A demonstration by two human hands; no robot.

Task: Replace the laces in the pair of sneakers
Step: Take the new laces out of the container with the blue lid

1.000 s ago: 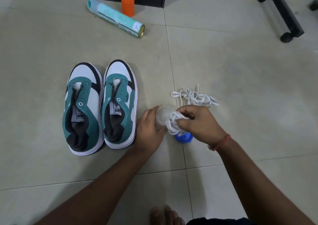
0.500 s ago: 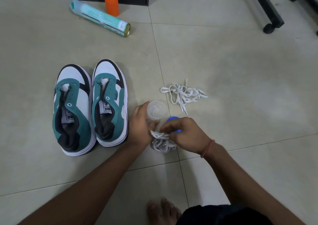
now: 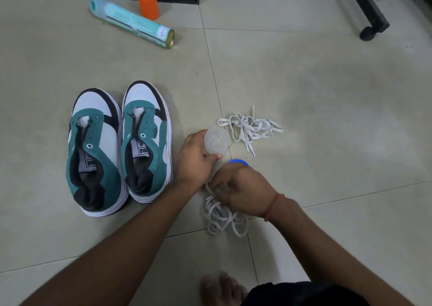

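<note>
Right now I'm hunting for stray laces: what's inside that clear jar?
The clear jar, held by the left hand, looks empty. Its base is covered by fingers.

I'm looking down at a home floor, it seems: beige tiles (image 3: 304, 71), a bare foot (image 3: 222, 289), a spray can (image 3: 133, 22) lying loose, a castor leg (image 3: 367, 13) on the right.
</note>
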